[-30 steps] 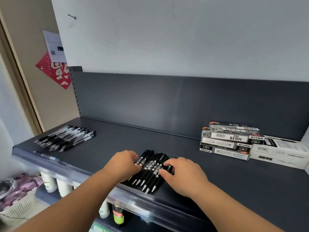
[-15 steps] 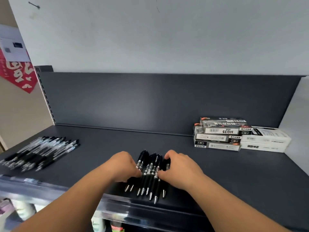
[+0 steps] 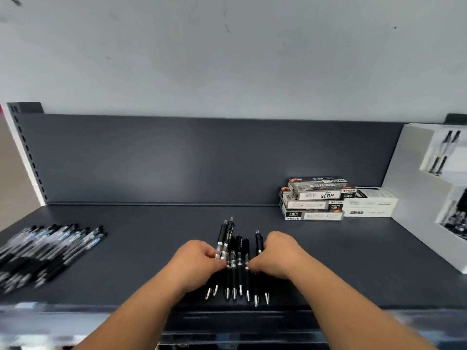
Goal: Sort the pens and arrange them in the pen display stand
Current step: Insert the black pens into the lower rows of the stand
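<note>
From my remote seat I read this as the gathering step; the black pens (image 3: 236, 263) lie side by side on the dark shelf (image 3: 151, 248), near its front edge, tips toward me; two of them stick out farther back than the rest. My left hand (image 3: 199, 261) has its fingers curled in on the left flank of the row and seems to pinch those two longer pens; my right hand (image 3: 280, 256) curls round the right flank, fingers against the outer pen; so both hands grasp the bundle, squeezing it together from either side. The white display stand (image 3: 409, 195) is at the far right of the shelf, well apart from the bundle; its compartments already show some pens. A second heap of pens (image 3: 48, 246) lies far left, and a stack of pen boxes (image 3: 316, 198) sits by the back panel. Next, I judge, the ends need squaring; then a firm two-sided grip, a lift, and a carry rightward to an open compartment; loose pens could slip out of the middle.
</note>
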Motion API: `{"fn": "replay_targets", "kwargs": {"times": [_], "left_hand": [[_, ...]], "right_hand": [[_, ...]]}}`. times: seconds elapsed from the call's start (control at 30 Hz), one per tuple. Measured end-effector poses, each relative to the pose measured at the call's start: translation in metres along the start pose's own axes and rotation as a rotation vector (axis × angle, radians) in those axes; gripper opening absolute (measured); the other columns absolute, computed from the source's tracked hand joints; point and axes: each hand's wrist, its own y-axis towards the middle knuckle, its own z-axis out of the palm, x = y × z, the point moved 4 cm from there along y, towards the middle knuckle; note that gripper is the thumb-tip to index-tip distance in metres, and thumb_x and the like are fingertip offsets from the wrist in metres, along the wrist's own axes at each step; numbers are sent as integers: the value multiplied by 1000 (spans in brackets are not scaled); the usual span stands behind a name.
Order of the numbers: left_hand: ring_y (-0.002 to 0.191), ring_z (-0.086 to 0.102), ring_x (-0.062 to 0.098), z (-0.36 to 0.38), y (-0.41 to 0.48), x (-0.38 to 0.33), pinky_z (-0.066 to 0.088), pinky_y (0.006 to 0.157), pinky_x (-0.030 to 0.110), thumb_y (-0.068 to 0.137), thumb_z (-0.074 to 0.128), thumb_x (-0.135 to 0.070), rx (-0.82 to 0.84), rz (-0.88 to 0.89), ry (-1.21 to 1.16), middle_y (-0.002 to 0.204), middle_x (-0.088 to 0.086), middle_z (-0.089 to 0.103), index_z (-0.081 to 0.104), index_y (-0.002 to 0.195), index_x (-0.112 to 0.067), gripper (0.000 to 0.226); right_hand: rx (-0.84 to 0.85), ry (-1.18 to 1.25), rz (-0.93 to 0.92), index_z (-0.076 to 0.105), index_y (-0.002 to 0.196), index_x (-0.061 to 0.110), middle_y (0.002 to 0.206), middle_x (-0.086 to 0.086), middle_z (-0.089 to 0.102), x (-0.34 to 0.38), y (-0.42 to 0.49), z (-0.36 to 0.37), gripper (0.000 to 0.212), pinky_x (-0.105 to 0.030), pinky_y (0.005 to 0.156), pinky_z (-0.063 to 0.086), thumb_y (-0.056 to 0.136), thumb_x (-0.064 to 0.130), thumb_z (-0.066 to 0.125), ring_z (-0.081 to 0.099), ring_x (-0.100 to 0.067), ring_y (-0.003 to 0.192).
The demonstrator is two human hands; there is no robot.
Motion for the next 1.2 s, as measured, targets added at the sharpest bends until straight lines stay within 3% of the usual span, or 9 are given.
{"fn": "replay_targets", "kwargs": {"times": [0.17, 0.33, 0.43, 0.53, 0.6, 0.67, 0.8, 1.03, 1.2], "left_hand": [[69, 54, 16, -3, -6, 1, 45, 64, 30, 82, 66, -27, -21, 57, -55, 78, 9, 66, 71, 82, -13, 15], [71, 55, 13, -5, -9, 8, 55, 76, 41, 85, 68, -27, -7, 69, -83, 79, 15, 68, 67, 89, -16, 12], [85, 62, 11, -8, -12, 7, 54, 88, 42, 86, 69, -27, -46, 69, -121, 93, -4, 69, 64, 104, -18, 22], [98, 63, 11, -12, -21, -6, 50, 92, 32, 87, 68, -26, -93, 104, -199, 105, -7, 67, 61, 122, -18, 37], [99, 66, 13, -7, -27, -18, 52, 95, 38, 86, 70, -27, -40, 132, -294, 105, -4, 71, 64, 121, -20, 37], [95, 70, 14, 4, -34, -33, 54, 91, 40, 86, 70, -23, 23, 162, -390, 97, -4, 75, 69, 111, -21, 25], [82, 72, 17, 29, -54, -70, 58, 66, 25, 88, 66, -12, 98, 194, -569, 85, 1, 74, 71, 94, -16, 8], [80, 73, 14, 102, -76, -131, 56, 62, 21, 91, 63, -12, 222, 238, -627, 91, 5, 76, 65, 111, -7, 21], [84, 73, 20, 175, -93, -176, 59, 72, 32, 87, 68, -17, 236, 230, -635, 93, 3, 76, 65, 113, -12, 26]], "right_hand": [[-11, -49, 16, 45, 75, 16, 77, 2, 53, 6, -13, 3, 30, -27, 63, 48, 73, 27, 73, 56, -17, 73], [-74, 27, 72, 40, 66, 15, 65, 0, 46, -2, -18, 3, 32, -24, 47, 35, 74, 24, 70, 46, -16, 59], [-153, 244, 104, 49, 66, 5, 60, -1, 44, -14, -19, 7, 25, -24, 48, 31, 75, 20, 67, 39, -16, 55], [-221, 550, 67, 71, 81, 4, 68, -6, 60, -24, -25, 4, 14, -25, 58, 40, 79, 18, 69, 52, -14, 65], [-213, 762, 48, 74, 88, 9, 83, -7, 72, -29, -33, 1, 12, -25, 67, 46, 81, 18, 73, 61, -12, 76], [-170, 894, 26, 73, 91, 15, 92, -2, 75, -34, -39, -4, 12, -27, 73, 50, 81, 20, 75, 67, -15, 86], [-92, 997, -49, 74, 95, 13, 91, -4, 76, -51, -54, -16, 12, -39, 83, 56, 84, 17, 73, 70, -23, 91], [-147, 981, -102, 75, 95, 16, 94, -8, 75, -121, -90, -49, 12, -51, 91, 54, 83, 16, 74, 70, -31, 96], [-188, 907, -69, 73, 97, 15, 94, -7, 75, -199, -119, -79, 17, -43, 90, 55, 80, 17, 77, 70, -26, 94]]}}
